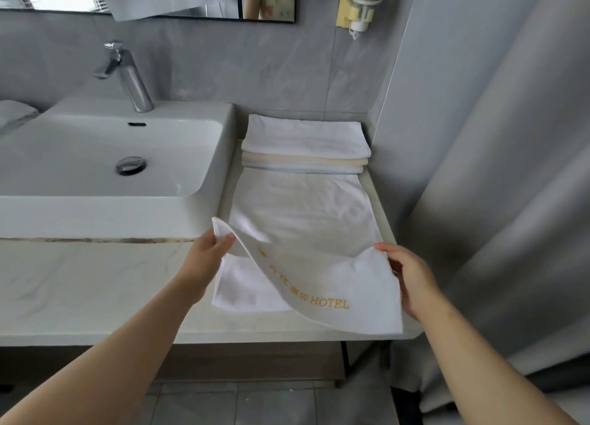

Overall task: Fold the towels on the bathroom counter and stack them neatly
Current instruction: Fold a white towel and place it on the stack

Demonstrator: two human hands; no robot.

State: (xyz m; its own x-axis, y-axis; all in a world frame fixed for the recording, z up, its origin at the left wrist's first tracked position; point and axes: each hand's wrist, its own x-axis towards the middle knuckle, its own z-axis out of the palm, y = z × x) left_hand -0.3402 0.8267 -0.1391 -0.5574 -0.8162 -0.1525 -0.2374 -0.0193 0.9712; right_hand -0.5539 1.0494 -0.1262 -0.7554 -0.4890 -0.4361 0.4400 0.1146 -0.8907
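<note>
Head view: white towel (pixel 303 220) lies lengthwise on bench (pixel 95 284), right of sink (pixel 95 156); its far end touches stack of folded towels (pixel 305 143) by the back wall. Near end lifted and turned over, gold "HOTEL" lettering showing. Left hand (pixel 207 252): fingers pinched on near-left corner. Right hand (pixel 412 277): fingers clamped on near-right corner. Both corners off the bench.

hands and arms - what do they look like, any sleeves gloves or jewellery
The left hand and right hand are bare: no gloves, and no rings show on the fingers. The left forearm and right forearm are bare too, with no sleeve, watch or bracelet in view up to the frame edge.
</note>
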